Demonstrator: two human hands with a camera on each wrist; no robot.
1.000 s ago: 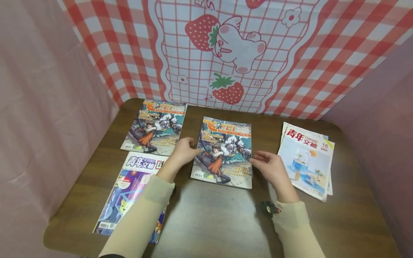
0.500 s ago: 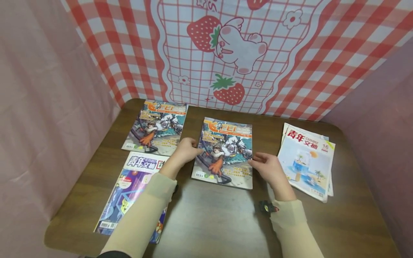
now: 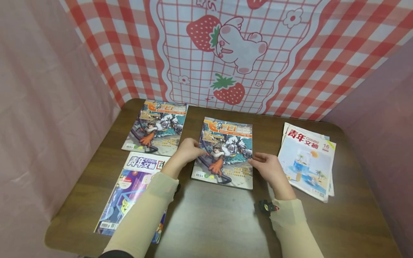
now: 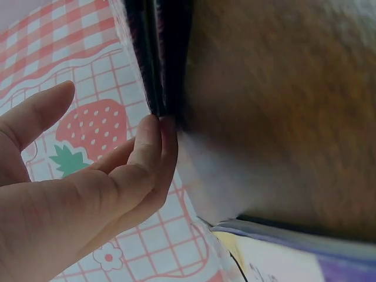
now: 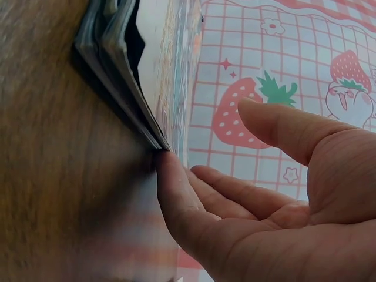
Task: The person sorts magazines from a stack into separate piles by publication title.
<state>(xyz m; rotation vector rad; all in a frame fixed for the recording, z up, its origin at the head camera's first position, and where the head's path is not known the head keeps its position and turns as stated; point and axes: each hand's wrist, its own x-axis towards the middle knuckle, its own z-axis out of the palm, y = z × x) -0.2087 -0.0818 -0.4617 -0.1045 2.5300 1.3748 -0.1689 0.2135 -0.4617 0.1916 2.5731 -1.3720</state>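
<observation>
A comic magazine [image 3: 227, 152] with an orange "FEI" title and armoured figures lies in the middle of the table. My left hand [image 3: 188, 153] is at its left side and my right hand [image 3: 270, 171] at its right. Both wrist views show it as the top of a small stack of magazines [image 5: 120, 64] with uneven edges. In the left wrist view, the left fingertips [image 4: 148, 126] touch the stack's edge and the thumb stands away from it. On the other side, the right index fingertip [image 5: 167, 161] presses against the stack's edge, its thumb raised and apart.
An identical comic magazine [image 3: 158, 125] lies at the back left of the wooden table [image 3: 213, 218]. In front of it, a purple magazine [image 3: 129, 193] is partly under my left sleeve. White magazines [image 3: 306, 161] overlap at the right. A red-checked strawberry cloth [image 3: 232, 43] hangs behind.
My left hand has shifted slightly right, against the middle magazine's left edge. The right hand has moved in a little to its right edge. The other magazines have stayed put.
</observation>
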